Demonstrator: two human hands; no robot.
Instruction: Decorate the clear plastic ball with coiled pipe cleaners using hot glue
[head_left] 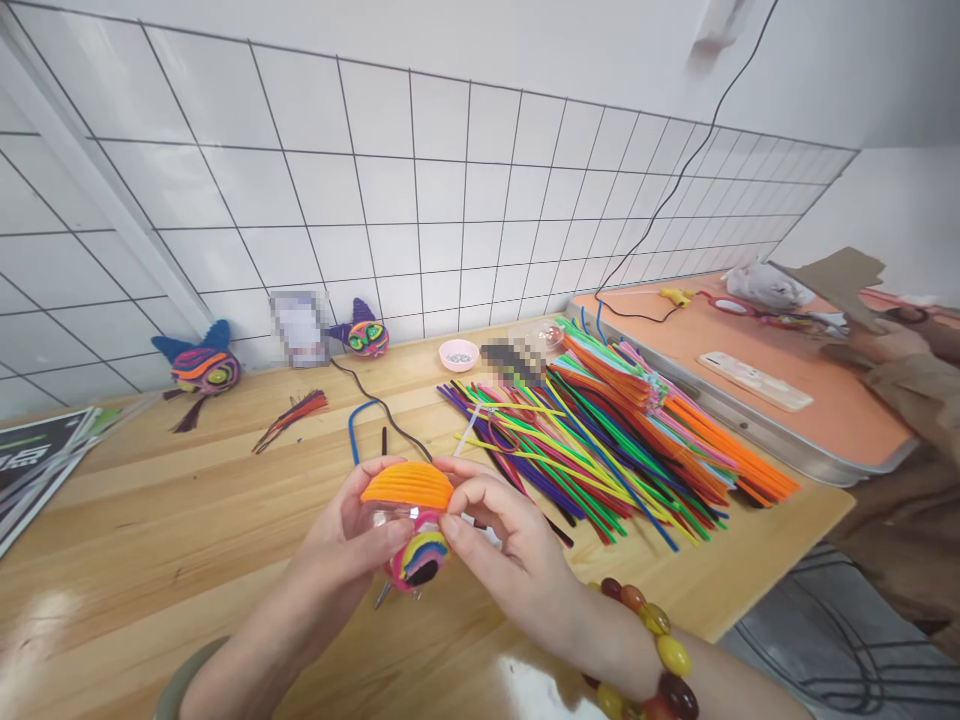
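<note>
Colourful ball [412, 490] is held between two hands, above the counter [187, 530].
Left hand [349, 535] grips its left side with the fingers; right hand [517, 535] has fingers closed on its right edge, near the pipe cleaners [600, 450].

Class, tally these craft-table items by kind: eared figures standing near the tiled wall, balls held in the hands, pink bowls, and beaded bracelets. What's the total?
Eared figures (blue-eared figure, purple-eared figure): 2
Orange-topped ball, in the left hand and right hand: 1
Pink bowl: 1
Beaded bracelet: 1
Total: 5
</note>
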